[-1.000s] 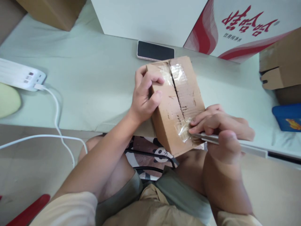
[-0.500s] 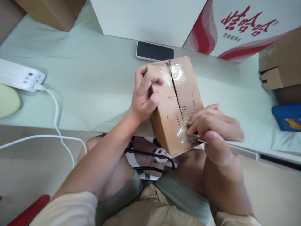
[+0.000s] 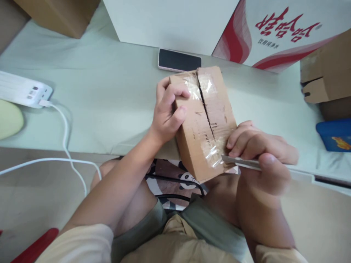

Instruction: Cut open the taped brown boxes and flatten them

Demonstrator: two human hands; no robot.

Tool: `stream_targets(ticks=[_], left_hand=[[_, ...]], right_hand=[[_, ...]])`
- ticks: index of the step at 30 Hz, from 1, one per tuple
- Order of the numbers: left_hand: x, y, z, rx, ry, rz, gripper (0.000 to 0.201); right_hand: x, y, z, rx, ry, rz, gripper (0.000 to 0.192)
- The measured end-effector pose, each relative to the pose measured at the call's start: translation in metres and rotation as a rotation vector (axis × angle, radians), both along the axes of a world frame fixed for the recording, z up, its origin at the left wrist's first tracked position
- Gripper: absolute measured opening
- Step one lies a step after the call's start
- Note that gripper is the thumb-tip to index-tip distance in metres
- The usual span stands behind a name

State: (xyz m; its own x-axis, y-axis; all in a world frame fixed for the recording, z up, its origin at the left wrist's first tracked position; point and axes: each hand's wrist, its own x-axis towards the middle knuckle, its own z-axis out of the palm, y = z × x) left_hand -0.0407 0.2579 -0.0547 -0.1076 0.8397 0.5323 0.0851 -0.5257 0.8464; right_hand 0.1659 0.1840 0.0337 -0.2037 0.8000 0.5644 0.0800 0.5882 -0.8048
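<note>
Over the near edge of the desk point(image 3: 117, 98), a taped cardboard box point(image 3: 192, 124) juts out toward the lap. The right hand point(image 3: 261, 153), curled closed, grips a utility knife point(image 3: 233, 160), its blade tip at the clear tape point(image 3: 214, 159) on the box's near end. The left hand point(image 3: 168, 113), half closed, clasps the box's left side, fingers and thumb over the top. Toward the desk's right side sits a blue container point(image 3: 336, 133); toward its left, a white charging block point(image 3: 20, 88) with a cable point(image 3: 65, 128) plugged in. Beyond the box lies a smartphone point(image 3: 179, 60), before a white box point(image 3: 170, 23) and a purified-water carton point(image 3: 276, 42).
</note>
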Motion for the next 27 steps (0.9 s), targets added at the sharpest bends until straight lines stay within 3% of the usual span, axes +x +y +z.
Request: stream_targets(ticks=[7,14,19,22,25,27], left_hand=[[0.001,-0.006,0.010,0.002,-0.027,-0.048,0.044],[0.003,-0.005,0.009,-0.203,-0.222,0.004,0.020],[0.001,-0.006,0.012,-0.145,-0.146,-0.007,0.023],[-0.003,-0.007,0.011,-0.106,-0.080,-0.003,0.028],[-0.009,-0.005,0.007,-0.058,-0.034,-0.001,0.035],[-0.013,-0.004,0.004,-0.049,-0.056,0.013,0.038]], right_hand=[[-0.003,-0.004,0.003,-0.112,0.103,-0.053,0.040],[0.001,-0.003,0.003,-0.165,0.145,-0.003,0.044],[0.006,0.004,0.007,-0.131,0.205,-0.003,0.045],[0.010,0.013,0.003,-0.073,0.231,-0.162,0.045],[0.018,0.025,-0.013,-0.020,0.246,-0.451,0.040],[0.027,0.034,-0.028,0.013,0.106,-0.627,0.034]])
